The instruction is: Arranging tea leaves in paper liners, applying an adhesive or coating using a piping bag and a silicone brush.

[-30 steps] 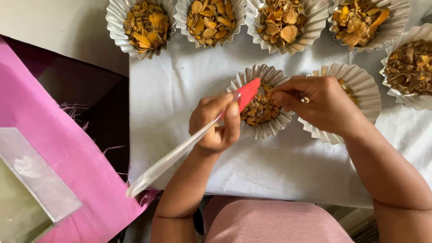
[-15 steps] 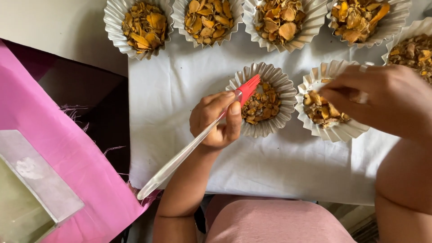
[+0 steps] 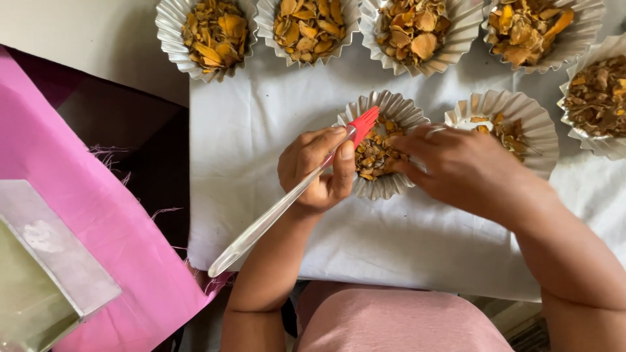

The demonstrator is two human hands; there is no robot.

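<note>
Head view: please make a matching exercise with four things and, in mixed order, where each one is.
Things:
1. brush
2. middle foil cup
3. pink cloth
4. right hand

Places:
A. far left, beside the white sheet
B. held in the left hand
C. between the two hands
D. in front of the nearly empty cup

Pairs: 1-B, 2-C, 3-A, 4-D

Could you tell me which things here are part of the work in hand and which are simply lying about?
In hand:
- left hand holding the red-tipped brush
- right hand at the middle foil cup of dried orange pieces
- half-empty foil cup beside it

Lying about:
- filled foil cups along the top
- pink cloth
- white cloth
</note>
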